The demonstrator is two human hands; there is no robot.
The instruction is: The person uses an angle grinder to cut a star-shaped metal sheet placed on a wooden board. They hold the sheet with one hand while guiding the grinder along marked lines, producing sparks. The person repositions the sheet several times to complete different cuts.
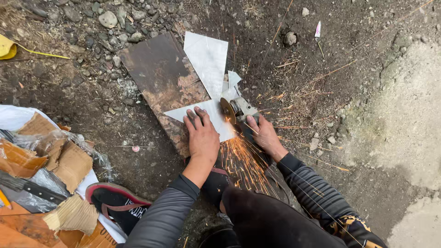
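Seen from the head camera, a person crouching on dark, stony ground [115, 119] is cutting a white tile [209, 115] with an angle grinder [241, 112], its disc [227, 110] biting into the tile's right edge and throwing orange sparks [243, 160] back toward the knees. The left hand [201, 133] is lying flat and open, fingers spread, pressing the tile down onto a rusty brown slab [161, 78] that is serving as the work surface; the fingertips are sitting just beside the spinning disc. The right hand [265, 133] is wrapped closed around the grinder's body. Doing this well appears to call for steady downward pressure from the flat hand, kept clear of the disc's path, and a firm, level hold on the tool so the cut is running straight rather than binding. The sparks are streaming toward the dark trousers and sleeves, which looks like the main hazard, along with the closeness of bare fingers to the blade.

Around the work, a larger white tile offcut [207, 57] is lying on the slab's far end, with smaller shards [233, 79] near the grinder's head. A red-and-black shoe [117, 202] is planted at lower left, beside torn cardboard [69, 160] and crumpled plastic sheeting [43, 179]. Loose stones [108, 19] are scattered at the top, a yellow object [6, 47] is lying at the left edge, and pale concrete [409, 119] is bordering the right
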